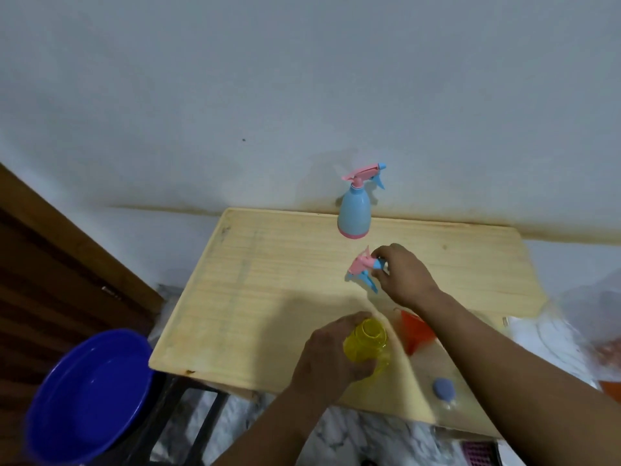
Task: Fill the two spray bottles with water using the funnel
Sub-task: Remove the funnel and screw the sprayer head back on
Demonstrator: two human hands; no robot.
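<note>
A light blue spray bottle (354, 210) with a pink and blue trigger head stands at the far edge of the wooden table (268, 284). My left hand (331, 361) grips a yellow see-through bottle (368, 343) with its neck uncovered, near the table's front. My right hand (405, 275) pinches a loose pink and blue trigger head (363, 269) low over the table's middle. An orange funnel (415, 331) lies on the table, partly hidden under my right forearm.
A dark blue basin (90, 395) holding water sits on a stand to the left, below table height. A clear plastic bottle with a blue cap (443, 389) lies near the front edge. Clear plastic bags (578, 317) lie at the right. The wall rises right behind the table.
</note>
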